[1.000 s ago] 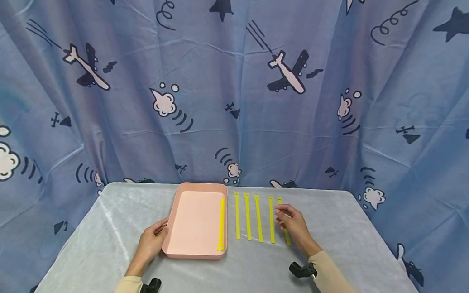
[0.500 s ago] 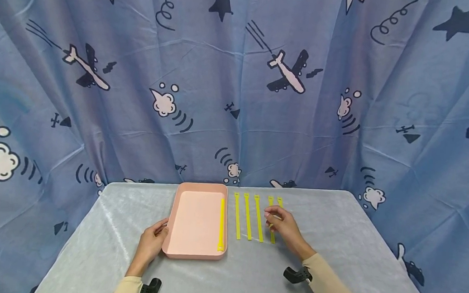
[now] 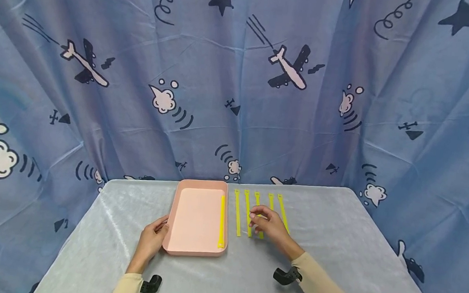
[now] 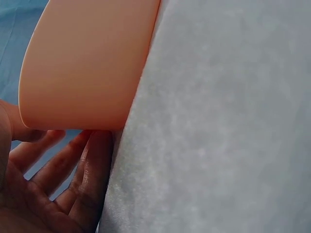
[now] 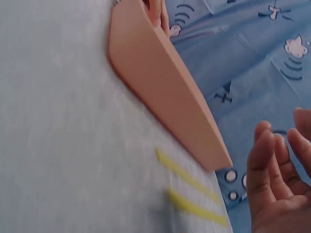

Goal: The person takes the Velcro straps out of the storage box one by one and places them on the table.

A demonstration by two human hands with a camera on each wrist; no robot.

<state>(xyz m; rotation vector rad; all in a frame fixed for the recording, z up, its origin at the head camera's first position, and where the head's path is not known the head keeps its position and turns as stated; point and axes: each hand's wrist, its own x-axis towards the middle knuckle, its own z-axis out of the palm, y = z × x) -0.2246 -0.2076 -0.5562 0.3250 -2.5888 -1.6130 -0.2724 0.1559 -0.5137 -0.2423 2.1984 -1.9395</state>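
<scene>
A shallow pink tray (image 3: 197, 216) lies on the table, with one yellow cable tie strap (image 3: 222, 223) along the inside of its right wall. At the tray's left side my left hand (image 3: 150, 240) holds the edge; in the left wrist view the thumb is by the rim and fingers (image 4: 63, 165) meet the wall. Several flat yellow straps (image 3: 237, 212) with slotted heads lie in a row right of the tray. Over that row hovers my right hand (image 3: 269, 226), fingers loosely bent, nothing between them. It covers parts of the middle straps. In the right wrist view thumb and fingertips are apart.
A grey-white cloth covers the table (image 3: 333, 253). Behind its far edge hangs a blue curtain (image 3: 238, 97) printed with planes and stars. Each wrist wears a black camera band (image 3: 287, 276).
My right hand has moved left along the row, from the rightmost strap to the middle ones, uncovering the rightmost strap. The straps and my left hand stay in place. The head view tilts slightly.
</scene>
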